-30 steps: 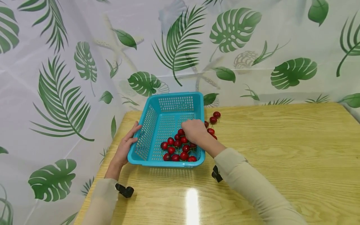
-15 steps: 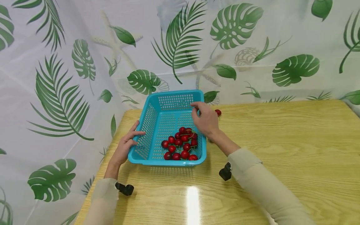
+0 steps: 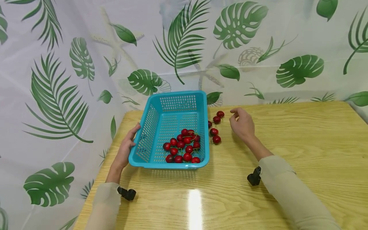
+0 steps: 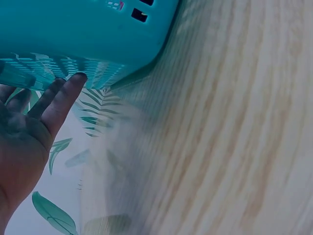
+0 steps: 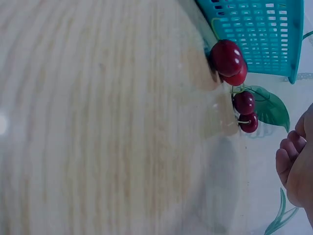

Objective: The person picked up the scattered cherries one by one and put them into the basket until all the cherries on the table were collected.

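A blue plastic basket (image 3: 169,165) with slotted walls sits on the table, several red cherries (image 3: 180,144) gathered in its front right part. My left hand (image 3: 126,148) touches the basket's left side, and the left wrist view shows its fingers (image 4: 63,100) stretched against the outer wall. To the right of the basket my right hand (image 3: 242,124) hovers over the table, fingers loosely bent and holding nothing. Between that hand and the basket lie several loose cherries (image 3: 217,119); the right wrist view shows stems on these cherries (image 5: 227,58).
The wooden table (image 3: 287,153) extends far to the right. A white leaf-patterned sheet (image 3: 258,28) hangs behind it and along the left side. Each wrist carries a small black camera, such as the right camera (image 3: 254,176).
My right hand has left the inside of the basket and moved right, past the loose cherries. More cherries beside the basket are uncovered. The left hand stays at the basket's left side.
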Motion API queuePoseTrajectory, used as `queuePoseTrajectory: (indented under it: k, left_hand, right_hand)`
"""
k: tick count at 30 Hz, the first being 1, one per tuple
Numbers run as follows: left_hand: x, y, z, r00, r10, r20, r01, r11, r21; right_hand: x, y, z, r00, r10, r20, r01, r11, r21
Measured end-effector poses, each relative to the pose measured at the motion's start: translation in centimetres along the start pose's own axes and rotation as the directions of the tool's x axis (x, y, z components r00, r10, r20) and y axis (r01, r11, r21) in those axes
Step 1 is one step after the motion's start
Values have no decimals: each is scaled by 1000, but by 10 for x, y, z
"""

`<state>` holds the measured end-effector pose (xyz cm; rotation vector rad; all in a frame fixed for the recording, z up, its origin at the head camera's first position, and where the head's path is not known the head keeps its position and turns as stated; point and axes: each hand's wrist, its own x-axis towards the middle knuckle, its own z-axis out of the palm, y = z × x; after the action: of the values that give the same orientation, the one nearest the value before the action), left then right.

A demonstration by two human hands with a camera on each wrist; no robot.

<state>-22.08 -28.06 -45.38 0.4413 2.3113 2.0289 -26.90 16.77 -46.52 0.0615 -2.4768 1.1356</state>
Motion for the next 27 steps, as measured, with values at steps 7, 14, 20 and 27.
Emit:
queuePoseTrajectory:
  k: [7,14,20,27]
  left_hand:
    - [-3,-2,-1,997,-76,31,76,997,-21]
    - [-3,-4,-4,997,-56,47,58,998,-25]
    - [-3,-4,-6,997,-64,50,66,997,-42]
    - [-4,-5,-5,995,-70,72,76,994,-80]
  right_hand:
    - [-2,0,2,993,-15,116,18,999,-29]
    - [2,-1,4,939,54,339,-21,995,-102]
    - [9,-1,10,910,111,399,-41,983,-179]
    - [15,-1,22,912,185,367,-93,962,-255]
